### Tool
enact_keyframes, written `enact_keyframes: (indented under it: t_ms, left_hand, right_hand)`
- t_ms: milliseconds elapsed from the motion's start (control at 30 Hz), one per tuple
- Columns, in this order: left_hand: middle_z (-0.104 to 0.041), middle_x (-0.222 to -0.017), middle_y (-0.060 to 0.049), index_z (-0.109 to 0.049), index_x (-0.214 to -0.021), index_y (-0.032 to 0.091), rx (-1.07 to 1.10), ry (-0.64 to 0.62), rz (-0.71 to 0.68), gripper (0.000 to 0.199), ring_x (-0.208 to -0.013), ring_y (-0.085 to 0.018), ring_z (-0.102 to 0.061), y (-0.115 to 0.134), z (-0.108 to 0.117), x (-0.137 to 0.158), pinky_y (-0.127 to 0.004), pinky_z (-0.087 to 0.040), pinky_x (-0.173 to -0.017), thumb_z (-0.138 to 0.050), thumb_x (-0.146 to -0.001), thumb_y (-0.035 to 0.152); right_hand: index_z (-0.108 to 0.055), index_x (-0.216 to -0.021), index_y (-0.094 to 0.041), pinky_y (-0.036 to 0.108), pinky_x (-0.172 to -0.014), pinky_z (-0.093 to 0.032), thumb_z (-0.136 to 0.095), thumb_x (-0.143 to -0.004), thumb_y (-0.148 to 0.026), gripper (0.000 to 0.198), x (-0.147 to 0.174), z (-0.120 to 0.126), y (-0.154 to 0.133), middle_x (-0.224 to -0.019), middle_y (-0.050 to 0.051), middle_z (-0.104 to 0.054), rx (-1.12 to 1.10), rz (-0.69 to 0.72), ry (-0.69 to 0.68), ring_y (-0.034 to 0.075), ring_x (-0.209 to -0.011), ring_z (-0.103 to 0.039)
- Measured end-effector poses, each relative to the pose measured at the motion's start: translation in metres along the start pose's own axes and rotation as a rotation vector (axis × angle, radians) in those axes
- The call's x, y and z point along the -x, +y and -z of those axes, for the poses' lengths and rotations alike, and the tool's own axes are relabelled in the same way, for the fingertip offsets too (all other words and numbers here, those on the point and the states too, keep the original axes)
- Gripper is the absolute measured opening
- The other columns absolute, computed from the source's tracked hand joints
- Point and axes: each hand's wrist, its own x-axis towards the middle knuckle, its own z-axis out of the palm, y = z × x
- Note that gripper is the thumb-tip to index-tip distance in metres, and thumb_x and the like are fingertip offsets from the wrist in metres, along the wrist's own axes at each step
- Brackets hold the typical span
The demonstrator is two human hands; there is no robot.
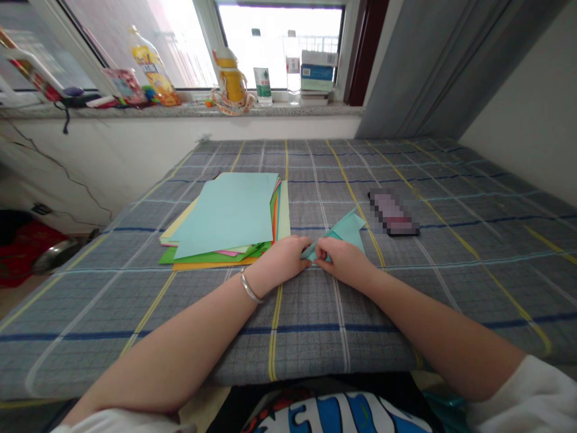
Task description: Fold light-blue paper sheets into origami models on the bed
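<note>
A folded sheet of light blue paper [354, 230] rests on the plaid cloth, its pointed end toward the far right. My left hand [288, 255] pinches the paper's near left end between thumb and fingers. Close beside it, my right hand [340, 257] is curled with its fingers on the same end, covering part of the folds. The two hands almost touch. Left of them lies a stack of coloured paper [229, 210], with a light blue sheet on top and green, orange and yellow edges sticking out.
A phone [394, 213] lies to the right on the plaid cloth [202, 325]. Along the windowsill [180, 110] stand an orange drink bottle [153, 69], a yellow cup [232, 78], a white tube [262, 86], clear bottles and boxes [318, 72]. A grey curtain [419, 60] hangs at the right.
</note>
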Motion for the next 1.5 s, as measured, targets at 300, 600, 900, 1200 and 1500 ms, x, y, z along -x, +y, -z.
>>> enact_keyframes:
  t_ms: [300, 600, 900, 1200, 1500]
  left_hand:
    - [-0.067, -0.099, -0.01, -0.06, -0.098, 0.018, 0.065, -0.013, -0.014, 0.02, -0.097, -0.027, -0.062, 0.005, 0.004, 0.004, -0.034, -0.048, -0.083, -0.057, -0.078, 0.019]
    - [-0.066, -0.106, -0.009, -0.059, -0.109, 0.017, 0.067, -0.034, -0.012, 0.031, -0.103, -0.024, -0.06, 0.008, 0.006, 0.007, -0.032, -0.047, -0.091, -0.05, -0.08, 0.012]
    - [-0.064, -0.105, -0.009, -0.057, -0.113, 0.015, 0.032, -0.06, -0.039, 0.037, -0.104, -0.024, -0.06, 0.007, 0.007, 0.007, -0.034, -0.048, -0.091, -0.05, -0.078, 0.006]
    - [-0.065, -0.096, -0.005, -0.055, -0.11, 0.016, 0.114, -0.022, -0.076, 0.036, -0.091, -0.022, -0.062, 0.0, 0.005, 0.006, -0.032, -0.05, -0.08, -0.056, -0.075, 0.008]
    - [-0.06, -0.1, -0.007, -0.058, -0.106, 0.015, -0.002, 0.014, -0.106, 0.024, -0.093, -0.023, -0.061, 0.015, 0.002, 0.009, -0.034, -0.051, -0.083, -0.064, -0.085, 0.025]
  right_hand:
    - [-0.075, -0.098, -0.026, 0.033, -0.086, -0.048, -0.052, -0.09, -0.011, 0.028, 0.006, 0.007, 0.015, -0.103, 0.005, -0.068, 0.039, 0.342, -0.055, 0.019, -0.096, -0.061]
    - [-0.077, -0.089, -0.024, 0.034, -0.088, -0.05, -0.052, -0.083, -0.003, 0.033, 0.01, 0.023, 0.019, -0.107, 0.005, -0.071, 0.04, 0.332, -0.096, 0.02, -0.095, -0.065]
    - [-0.072, -0.087, -0.021, 0.03, -0.079, -0.049, -0.05, -0.085, -0.006, 0.026, 0.015, 0.03, 0.018, -0.1, 0.005, -0.071, 0.075, 0.276, -0.107, 0.019, -0.089, -0.065]
    - [-0.068, -0.113, -0.025, 0.029, -0.069, -0.043, -0.056, -0.092, -0.03, 0.025, 0.014, 0.02, 0.0, -0.107, 0.006, -0.065, 0.278, 0.265, -0.105, 0.02, -0.092, -0.062]
    - [-0.069, -0.095, -0.021, 0.03, -0.063, -0.037, -0.056, -0.093, -0.037, 0.02, 0.015, 0.024, 0.001, -0.093, 0.004, -0.067, 0.41, 0.279, -0.06, 0.018, -0.082, -0.06]
